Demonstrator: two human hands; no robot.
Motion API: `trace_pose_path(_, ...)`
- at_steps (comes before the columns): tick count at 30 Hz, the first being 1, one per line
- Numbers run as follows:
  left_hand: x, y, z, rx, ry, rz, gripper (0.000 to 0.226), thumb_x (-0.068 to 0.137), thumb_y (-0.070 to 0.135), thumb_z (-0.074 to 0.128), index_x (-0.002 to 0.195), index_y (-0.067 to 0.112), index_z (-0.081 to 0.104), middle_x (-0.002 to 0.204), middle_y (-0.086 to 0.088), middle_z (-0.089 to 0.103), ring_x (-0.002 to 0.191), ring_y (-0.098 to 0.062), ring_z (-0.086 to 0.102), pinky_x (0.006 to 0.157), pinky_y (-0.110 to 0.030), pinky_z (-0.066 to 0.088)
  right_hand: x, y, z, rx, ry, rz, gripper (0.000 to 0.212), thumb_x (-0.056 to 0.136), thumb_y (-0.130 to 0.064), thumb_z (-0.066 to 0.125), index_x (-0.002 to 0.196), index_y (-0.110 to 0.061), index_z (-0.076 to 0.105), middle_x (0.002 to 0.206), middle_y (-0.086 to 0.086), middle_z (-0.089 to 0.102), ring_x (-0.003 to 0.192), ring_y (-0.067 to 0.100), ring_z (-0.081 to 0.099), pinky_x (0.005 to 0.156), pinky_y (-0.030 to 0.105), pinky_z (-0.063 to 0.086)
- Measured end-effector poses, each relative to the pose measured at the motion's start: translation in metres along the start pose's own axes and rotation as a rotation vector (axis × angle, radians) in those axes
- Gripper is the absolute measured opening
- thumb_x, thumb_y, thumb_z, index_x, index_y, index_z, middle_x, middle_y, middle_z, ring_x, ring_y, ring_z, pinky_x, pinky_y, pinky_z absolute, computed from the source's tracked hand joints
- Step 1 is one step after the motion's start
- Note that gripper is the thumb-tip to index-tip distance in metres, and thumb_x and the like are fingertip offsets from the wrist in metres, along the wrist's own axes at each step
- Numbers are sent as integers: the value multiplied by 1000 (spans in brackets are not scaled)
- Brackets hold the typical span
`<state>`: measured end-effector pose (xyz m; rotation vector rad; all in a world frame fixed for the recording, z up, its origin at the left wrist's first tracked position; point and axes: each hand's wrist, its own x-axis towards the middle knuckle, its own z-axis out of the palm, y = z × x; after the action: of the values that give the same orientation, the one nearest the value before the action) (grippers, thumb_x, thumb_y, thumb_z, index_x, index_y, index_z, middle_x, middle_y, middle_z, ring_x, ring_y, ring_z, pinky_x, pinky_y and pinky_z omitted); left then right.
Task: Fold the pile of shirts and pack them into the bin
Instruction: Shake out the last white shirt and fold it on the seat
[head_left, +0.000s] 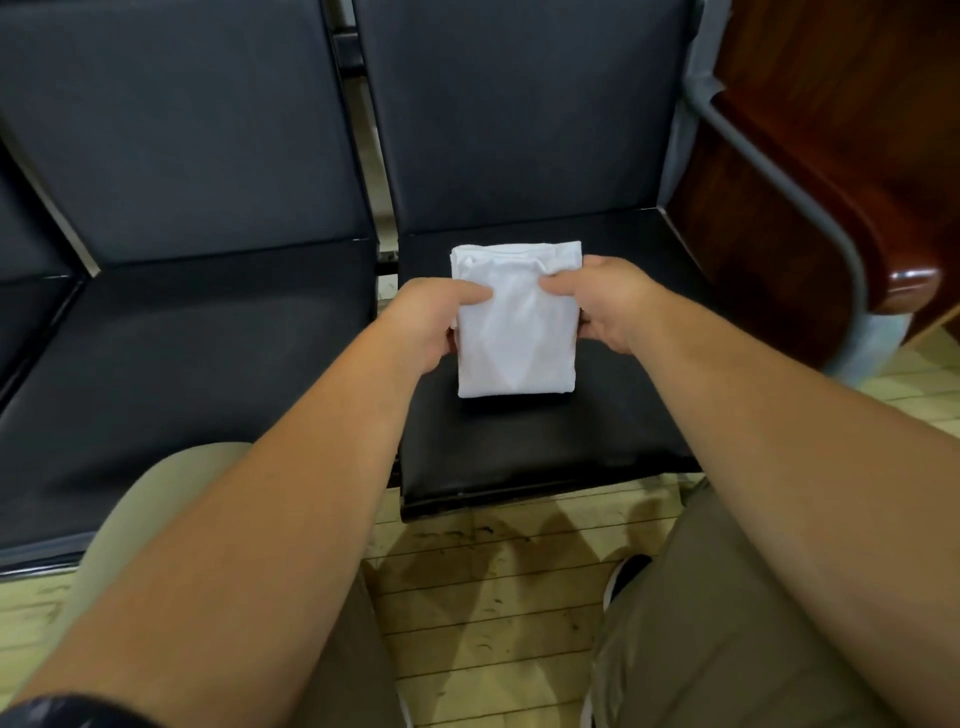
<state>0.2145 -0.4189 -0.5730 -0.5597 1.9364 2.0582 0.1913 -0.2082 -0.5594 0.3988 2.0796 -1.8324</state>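
Note:
A white shirt (517, 332), folded into a small upright rectangle, is over the right black seat (545, 447). My left hand (431, 325) grips its left edge, thumb on top and fingers underneath. My right hand (610, 306) grips the right edge the same way. The shirt's near end seems lifted slightly off the cushion, with a shadow under it. No bin and no pile of shirts are in view.
A second black seat (197, 374) lies to the left, both with dark backrests. A grey metal armrest (779, 171) and a brown wooden surface (841, 156) stand at the right. My knees in khaki shorts and a wooden floor (493, 597) fill the foreground.

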Motion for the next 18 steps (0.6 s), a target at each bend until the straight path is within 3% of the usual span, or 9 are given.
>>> trace_pose_path(4,-34,16,10,15,-60,80,27,97,22,75,122,15,71,107,-1,81,99,-23,79,91,-46,62,-37,-3,-14,66,12,-68,22,94,-18,78,114,-25,72,105,-3,80,98,19,78,84,43,64)
trace_pose_path(10,-81,34,31,47,-131,162,24,99,31,74,121,22,72,108,2,81,102,-20,78,97,-46,60,-89,-6,-41,105,16,-176,23,99,-21,73,122,-25,73,105,-7,81,95,15,79,77,39,63)
trace_pose_path(18,-133,61,98,139,-250,246,30,100,38,71,124,22,70,110,2,81,103,-21,78,101,-50,57,-164,-11,-107,201,144,-262,21,100,-28,72,121,-29,70,108,-7,80,103,20,76,86,46,61)
